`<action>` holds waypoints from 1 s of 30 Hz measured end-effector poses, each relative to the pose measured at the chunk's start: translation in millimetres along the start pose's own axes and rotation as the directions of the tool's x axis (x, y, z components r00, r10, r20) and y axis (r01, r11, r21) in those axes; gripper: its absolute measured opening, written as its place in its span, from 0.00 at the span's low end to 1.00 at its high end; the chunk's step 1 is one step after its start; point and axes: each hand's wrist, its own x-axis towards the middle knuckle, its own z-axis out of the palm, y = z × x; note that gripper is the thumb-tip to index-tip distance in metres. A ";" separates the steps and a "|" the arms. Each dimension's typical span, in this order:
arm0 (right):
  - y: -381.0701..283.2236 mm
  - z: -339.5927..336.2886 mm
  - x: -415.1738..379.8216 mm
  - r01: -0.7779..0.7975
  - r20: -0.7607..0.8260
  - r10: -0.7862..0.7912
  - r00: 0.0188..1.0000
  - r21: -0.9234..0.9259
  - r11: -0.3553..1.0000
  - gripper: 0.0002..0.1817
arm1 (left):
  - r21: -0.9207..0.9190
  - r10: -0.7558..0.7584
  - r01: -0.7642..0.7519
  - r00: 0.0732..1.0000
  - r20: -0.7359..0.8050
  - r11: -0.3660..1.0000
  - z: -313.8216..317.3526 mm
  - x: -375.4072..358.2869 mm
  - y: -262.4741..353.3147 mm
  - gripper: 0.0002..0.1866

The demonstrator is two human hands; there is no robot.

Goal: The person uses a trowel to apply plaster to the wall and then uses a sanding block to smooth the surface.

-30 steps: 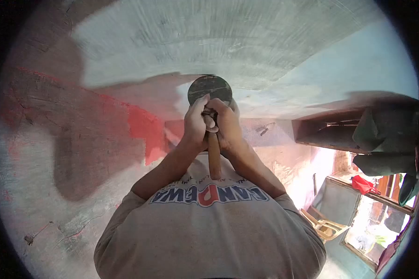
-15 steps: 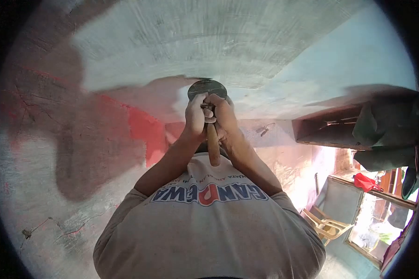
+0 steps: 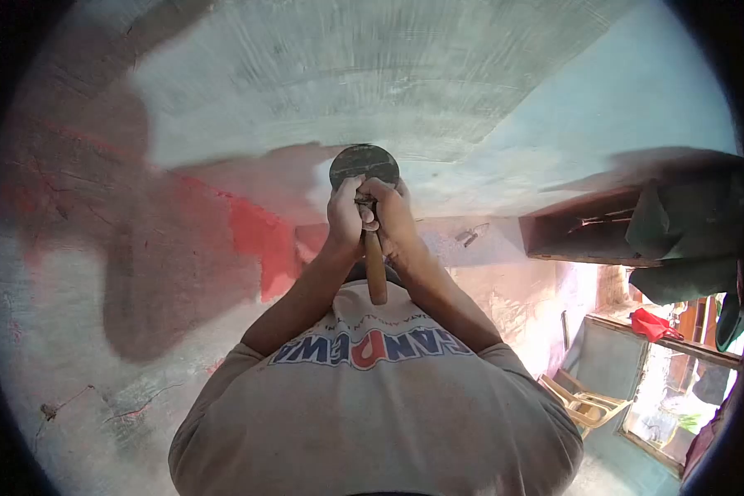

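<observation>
A tool with a round dark head (image 3: 364,159) and a wooden handle (image 3: 375,273) is gripped in front of the chest. My left hand (image 3: 345,213) wraps it from the left, fingers curled in at the base of the head. From the other side my right hand (image 3: 391,211) closes around the same spot, its fingers meeting those of the left. The handle's free end points back at the shirt (image 3: 372,413). In this view the head's upper edge overlaps the grey, streaked wall surface (image 3: 355,74); the exact kind of tool I cannot tell.
Red paint patches (image 3: 260,240) and cracks mark the wall on the left. A dark shelf-like recess (image 3: 587,219) with green cloth (image 3: 686,281) juts out at right. Below it are a red cloth (image 3: 655,325), a pale chair (image 3: 587,405) and a bright window opening (image 3: 678,397).
Both hands and the tool have shifted slightly left and down in view. More of the round head's face shows, and the handle's end sits a little lower.
</observation>
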 end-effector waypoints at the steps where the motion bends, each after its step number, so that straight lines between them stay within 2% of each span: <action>1: -1.2 -0.4 -0.5 -0.016 0.011 0.016 1.000 0.016 1.000 0.05 | -0.033 -0.012 0.013 0.999 0.032 0.999 -1.0 1.3 -1.8 0.10; 3: -2.5 -3.8 -2.1 -0.048 0.027 0.046 0.999 0.053 0.997 0.05 | -0.094 -0.038 0.048 0.995 0.096 0.994 -5.6 3.1 -6.9 0.09; 6: -7.8 -1.5 -5.9 -0.073 0.023 0.073 0.997 0.029 0.997 0.05 | -0.063 -0.124 0.145 0.957 0.261 0.987 -15.2 3.9 2.4 0.09; 9: 14.8 -15.2 26.8 -0.077 -0.056 0.084 0.995 0.119 0.990 0.04 | 0.000 -0.085 0.086 0.994 -0.072 0.996 -17.0 39.0 -19.4 0.10; 10: 19.2 -14.5 26.0 -0.070 -0.115 0.068 0.991 -0.013 0.997 0.04 | -0.013 -0.035 0.036 0.997 0.068 0.999 -22.9 33.7 -18.6 0.11; 13: 1.3 2.8 -1.7 -0.029 -0.079 0.025 0.997 -0.042 0.999 0.05 | 0.038 -0.079 0.076 0.994 0.077 0.996 -2.6 -3.1 6.0 0.11; 14: 2.2 -2.1 2.7 -0.053 -0.015 0.052 0.999 -0.015 0.999 0.05 | 0.040 -0.057 0.053 0.994 0.097 0.998 -18.1 12.7 -4.7 0.12; 17: 20.1 -20.6 29.7 -0.103 -0.022 0.105 0.994 0.083 0.991 0.05 | -0.055 -0.100 0.104 0.993 0.064 0.993 -37.2 47.9 -23.0 0.12; 18: 20.3 -20.3 26.5 -0.069 -0.046 0.069 0.997 0.009 0.998 0.05 | -0.042 -0.102 0.108 0.986 0.128 0.993 -42.9 47.6 -24.8 0.12; 21: 7.8 -6.0 9.5 -0.036 -0.017 0.036 0.999 -0.018 0.999 0.05 | 0.046 -0.047 0.045 0.998 0.052 0.998 -14.6 11.6 -1.6 0.12; 22: 3.8 2.4 7.4 -0.019 -0.042 0.020 0.999 0.019 1.000 0.05 | 0.005 -0.069 0.069 0.992 0.104 0.998 -19.2 16.0 -1.9 0.13; 25: 17.3 -11.0 22.4 -0.067 -0.045 0.069 0.997 0.053 0.996 0.05 | -0.023 -0.072 0.073 0.996 0.061 0.997 -27.9 34.7 -13.4 0.12; 26: 18.0 -16.6 21.1 -0.066 -0.014 0.066 0.998 0.035 0.997 0.04 | 0.068 -0.049 0.047 0.998 0.036 0.997 -33.2 31.6 -12.6 0.13; 30: 3.9 2.7 -0.1 -0.031 -0.020 0.032 0.999 0.041 0.999 0.03 | 0.079 -0.053 0.051 0.998 0.033 0.996 -18.9 10.2 0.3 0.13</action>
